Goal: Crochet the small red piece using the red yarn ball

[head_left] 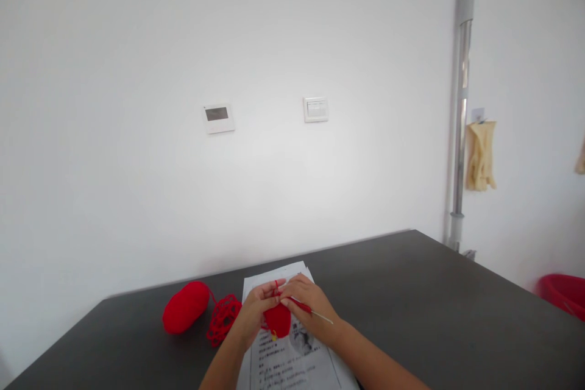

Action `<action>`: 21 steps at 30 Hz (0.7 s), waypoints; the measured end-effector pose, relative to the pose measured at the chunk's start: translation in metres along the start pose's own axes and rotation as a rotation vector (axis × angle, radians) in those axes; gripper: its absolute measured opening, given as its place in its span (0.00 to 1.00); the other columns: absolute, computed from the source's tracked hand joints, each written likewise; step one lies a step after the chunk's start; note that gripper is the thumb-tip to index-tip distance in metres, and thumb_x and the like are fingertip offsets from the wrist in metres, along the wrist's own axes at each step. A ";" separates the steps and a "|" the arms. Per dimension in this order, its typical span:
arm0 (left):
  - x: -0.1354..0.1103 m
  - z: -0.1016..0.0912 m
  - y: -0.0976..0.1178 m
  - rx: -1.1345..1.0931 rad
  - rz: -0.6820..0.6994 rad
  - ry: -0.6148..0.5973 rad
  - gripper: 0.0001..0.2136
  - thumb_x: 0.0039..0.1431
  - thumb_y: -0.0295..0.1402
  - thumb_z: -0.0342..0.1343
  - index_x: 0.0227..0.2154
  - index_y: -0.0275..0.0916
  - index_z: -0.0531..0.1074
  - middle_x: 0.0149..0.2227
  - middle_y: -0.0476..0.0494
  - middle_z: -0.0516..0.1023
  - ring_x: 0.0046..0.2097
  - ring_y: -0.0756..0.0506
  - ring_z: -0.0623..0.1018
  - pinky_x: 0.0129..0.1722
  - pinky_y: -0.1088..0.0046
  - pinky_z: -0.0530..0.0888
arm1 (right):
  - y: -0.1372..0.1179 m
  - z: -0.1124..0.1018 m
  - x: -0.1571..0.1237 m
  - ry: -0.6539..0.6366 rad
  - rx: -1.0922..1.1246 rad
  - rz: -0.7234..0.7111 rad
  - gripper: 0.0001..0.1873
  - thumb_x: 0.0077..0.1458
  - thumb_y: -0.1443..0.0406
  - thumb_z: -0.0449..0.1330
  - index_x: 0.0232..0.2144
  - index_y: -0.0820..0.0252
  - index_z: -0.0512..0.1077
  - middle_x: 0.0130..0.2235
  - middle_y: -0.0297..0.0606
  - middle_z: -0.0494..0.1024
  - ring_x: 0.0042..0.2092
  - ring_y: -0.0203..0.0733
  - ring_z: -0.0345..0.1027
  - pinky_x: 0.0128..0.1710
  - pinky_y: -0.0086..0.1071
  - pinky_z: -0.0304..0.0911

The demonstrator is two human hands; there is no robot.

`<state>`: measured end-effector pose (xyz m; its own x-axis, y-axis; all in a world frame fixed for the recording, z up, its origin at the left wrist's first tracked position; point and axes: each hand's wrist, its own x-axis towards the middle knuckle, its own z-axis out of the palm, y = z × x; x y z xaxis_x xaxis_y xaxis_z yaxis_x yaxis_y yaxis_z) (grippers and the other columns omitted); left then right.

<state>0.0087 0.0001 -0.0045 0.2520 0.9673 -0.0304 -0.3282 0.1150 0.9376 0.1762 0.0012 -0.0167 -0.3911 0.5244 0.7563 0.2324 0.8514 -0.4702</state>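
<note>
My right hand (311, 308) grips the red hook (301, 305), pale end toward four o'clock; my left hand (253, 311) pinches the red knitted piece (278, 323) between both, yarn strand (276, 284) at a finger, presumably for tension. Printed sheets (283, 372) lie beneath. Toward nine o'clock: red openwork (223, 320), then yarn ball (186, 308), apparently kept within reach.

The left hand (254, 311) and right hand (320, 303) are bare, slim-fingered, with uncovered forearms (377, 358) tapering toward the wrists (337, 330).
</note>
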 end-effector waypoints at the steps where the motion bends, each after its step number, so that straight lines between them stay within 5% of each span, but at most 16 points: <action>1: 0.000 -0.002 0.001 0.010 0.005 0.002 0.21 0.35 0.27 0.69 0.38 0.34 0.79 0.35 0.36 0.83 0.38 0.40 0.80 0.41 0.67 0.71 | 0.001 0.000 0.000 -0.005 0.002 -0.005 0.09 0.61 0.65 0.53 0.37 0.55 0.74 0.37 0.37 0.78 0.42 0.42 0.67 0.45 0.35 0.64; 21: -0.005 -0.007 0.010 0.023 0.028 0.063 0.24 0.34 0.29 0.71 0.40 0.32 0.78 0.26 0.41 0.81 0.28 0.47 0.77 0.29 0.75 0.69 | -0.006 -0.005 0.002 -0.001 0.122 0.002 0.10 0.61 0.61 0.54 0.38 0.55 0.75 0.39 0.39 0.79 0.44 0.42 0.70 0.48 0.37 0.65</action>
<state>-0.0017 -0.0020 0.0026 0.1845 0.9825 -0.0252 -0.3136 0.0831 0.9459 0.1784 -0.0026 -0.0103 -0.3916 0.5260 0.7550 0.1229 0.8430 -0.5236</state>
